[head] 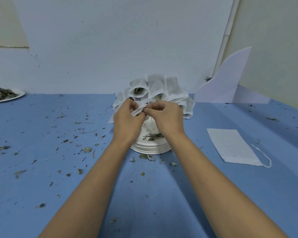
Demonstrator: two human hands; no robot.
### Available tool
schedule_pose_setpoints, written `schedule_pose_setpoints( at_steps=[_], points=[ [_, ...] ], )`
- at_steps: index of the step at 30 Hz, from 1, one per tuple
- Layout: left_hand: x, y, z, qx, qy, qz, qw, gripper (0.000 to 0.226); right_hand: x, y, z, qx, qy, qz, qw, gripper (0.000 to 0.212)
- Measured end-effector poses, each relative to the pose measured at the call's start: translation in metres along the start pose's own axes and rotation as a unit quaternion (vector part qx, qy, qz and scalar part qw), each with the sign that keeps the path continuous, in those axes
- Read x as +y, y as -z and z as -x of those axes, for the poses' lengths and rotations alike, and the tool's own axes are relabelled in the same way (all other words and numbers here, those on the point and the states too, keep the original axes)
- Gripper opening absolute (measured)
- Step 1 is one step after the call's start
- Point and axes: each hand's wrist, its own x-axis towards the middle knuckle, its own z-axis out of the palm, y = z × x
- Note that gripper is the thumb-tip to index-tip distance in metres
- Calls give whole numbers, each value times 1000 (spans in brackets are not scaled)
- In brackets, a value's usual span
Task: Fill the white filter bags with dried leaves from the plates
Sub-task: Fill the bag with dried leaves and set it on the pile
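Both forearms come in from the near edge and meet at centre. Left hand [127, 121]: fingers curled, pinching a white filter bag [138, 111] by its crumpled upper edge. Right hand [167, 117]: fingertips closed on the same bag from the right. Cannot tell whether it also holds leaf or string. The bag is held just above the stack of plates [150, 148], whose top plate carries only a thin scatter of dried leaves [153, 136].

Just beyond the hands is a heap of filled bags [156, 88], mouths toward the camera, with leaf visible inside two. Right of the stack, flat on the tabletop [205, 194], lies one empty bag [230, 146], its drawstring [263, 157] trailing near-right. Far left, well apart from the hands, a second plate [5, 96] is heaped with leaves. Leaf fragments [86, 149] are scattered over the tabletop, mostly to the left. Far right, a white sheet [227, 83] leans at the wall.

Judgement: the step in hand is working this bag's mouth, either opening or closing it.
- Keep the mouth up and over the plate so any spill lands there.
- Part the edges with the thumbs rather than tugging the thin fabric.
- Do not overfill, so the string can draw shut.
- Near supply looks low, so the far-left plate is the likely next source.
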Motion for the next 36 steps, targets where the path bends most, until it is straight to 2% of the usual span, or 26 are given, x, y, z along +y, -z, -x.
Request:
schedule_pose_setpoints(
  at_steps=[4, 8, 11, 14, 17, 19, 23, 27, 29, 34, 36],
  points=[
    [1, 2, -2, -1, 9, 9, 1000, 20, -1, -4, -1, -15, 3, 20, 1000, 8],
    [3, 4, -2, -14, 15, 36, 999, 17, -1, -2, -1, -26, 10, -47, 998, 21],
    [4, 4, -1, -14, 9, 45, 999, 16, -2, -1, 2, -28, 54, -7, 998, 10],
    [5, 6, -3, 38, 2, 18, 999, 24, -6, -3, 3, -25, 72, -25, 997, 6],
    [-1, 13, -8, 104, 26, -5, 994, 29, -11, -5, 4, -103, 38, -81, 991, 6],
    [-7, 16, -10, 118, 38, -8, 992, 29, -12, -8, 6, -115, 39, -69, 990, 2],
    [-5, 13, -9, 63, 36, 26, 997, 29, -6, -11, 5, -19, 74, 5, 997, 3],
    [0, 8, -8, -26, 31, 82, 996, 29, -5, -6, 1, -9, 23, -44, 999, 5],
    [-2, 8, -7, -31, 17, 60, 998, 33, -5, -2, -1, -40, 28, -46, 998, 3],
    [-7, 10, -9, 75, 40, 23, 996, 33, -7, 11, -5, -149, 20, -53, 987, 6],
    [-8, 11, -11, 95, 43, 20, 994, 34, -7, 19, -8, -190, -13, -35, 981, 21]
  ],
)
